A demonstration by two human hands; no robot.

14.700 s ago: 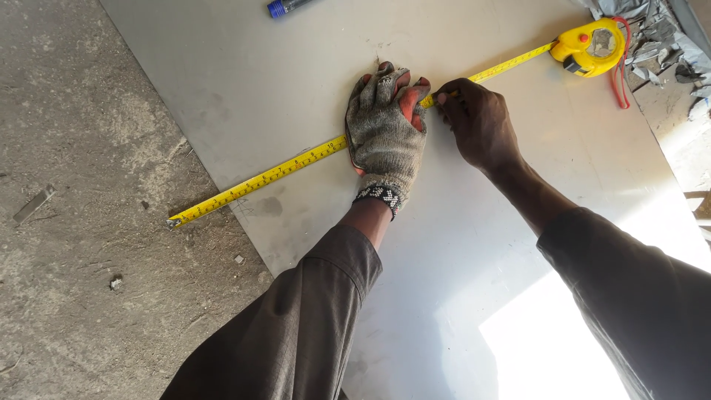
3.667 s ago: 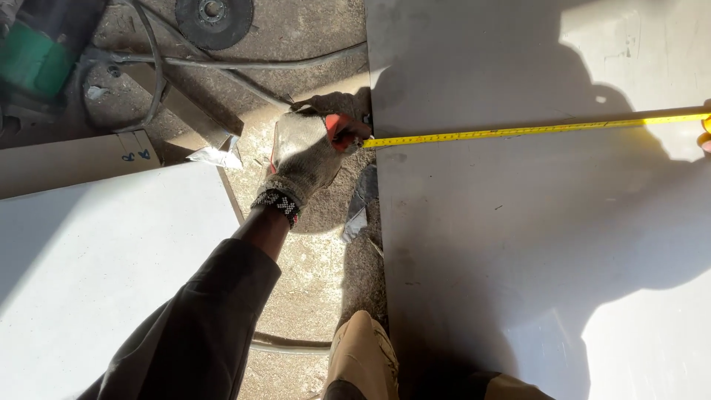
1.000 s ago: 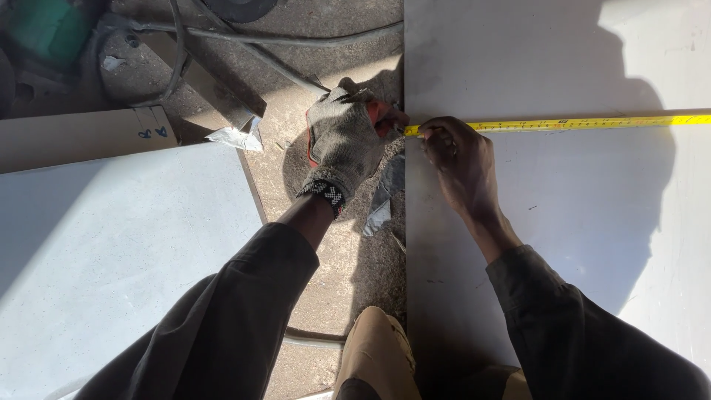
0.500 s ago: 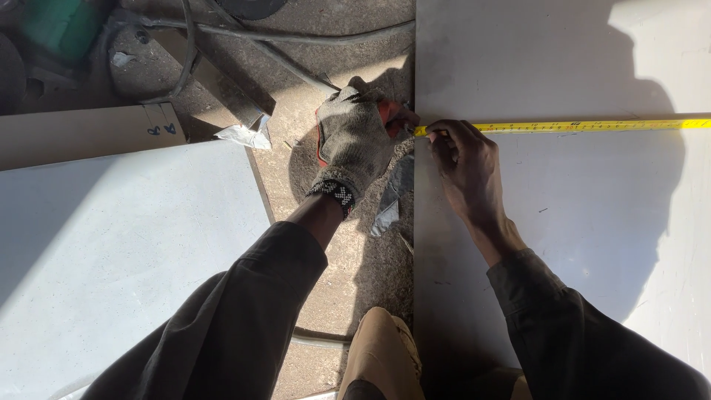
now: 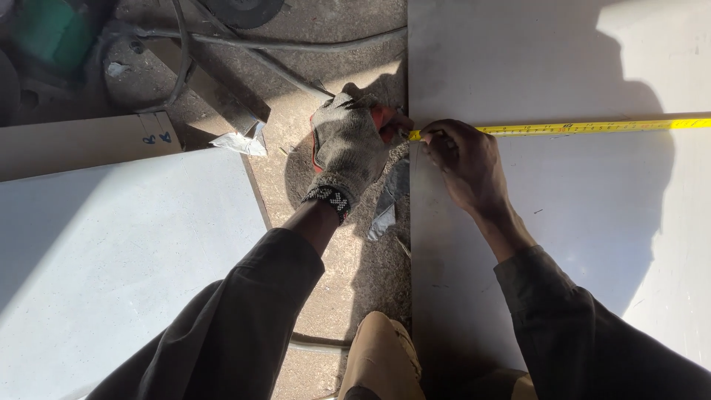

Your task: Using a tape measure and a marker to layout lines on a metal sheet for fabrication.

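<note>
At upper centre of the frame, the gloved left hand (image 5: 348,144) pinches the end of the yellow steel measuring tape (image 5: 563,127) at the pale grey tile slab's (image 5: 578,244) left edge; the bare right hand (image 5: 463,159), fingers curled, presses the tape down just beside it.

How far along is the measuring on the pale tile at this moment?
Done: the yellow tape measure lies stretched flat across the large pale tile, its end at the tile's left edge. In hand: the gloved left hand holds that end at the edge while the bare right hand presses on the tape beside it. Left: no drawn line or cut shows on the tile.
</note>
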